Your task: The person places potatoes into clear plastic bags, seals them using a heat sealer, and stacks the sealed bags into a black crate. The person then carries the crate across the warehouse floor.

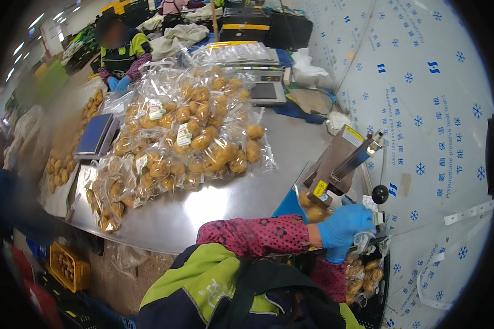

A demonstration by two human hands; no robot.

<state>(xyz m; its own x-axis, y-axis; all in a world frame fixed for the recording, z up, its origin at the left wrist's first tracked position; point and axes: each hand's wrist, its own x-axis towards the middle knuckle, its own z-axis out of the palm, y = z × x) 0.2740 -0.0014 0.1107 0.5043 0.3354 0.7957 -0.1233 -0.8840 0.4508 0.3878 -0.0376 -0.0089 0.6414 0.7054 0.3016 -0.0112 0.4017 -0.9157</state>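
Observation:
Both hands wear blue gloves and are close together at the right end of the metal table. My left hand (pixel 348 222) reaches across beside a brown bench machine (pixel 335 170) with a lever and a black ball knob (pixel 380 194). Its fingers are closed around bunched clear plastic (pixel 363 239), which looks like the neck of a bag. My right hand (pixel 337 253) is just below, mostly covered by the left, its fingers hidden. A clear bag of potatoes (pixel 314 211) rests against the machine's near side. More bagged potatoes (pixel 365 277) sit in a black crate (pixel 386 274) below.
A large heap of bagged potatoes (pixel 186 137) covers the table's (pixel 247 200) middle. Scales (pixel 96 137) (pixel 266 92) stand left and behind. A co-worker (pixel 121 57) is across the table; another person (pixel 22 203) is at left. A panelled wall (pixel 422 148) bounds the right side.

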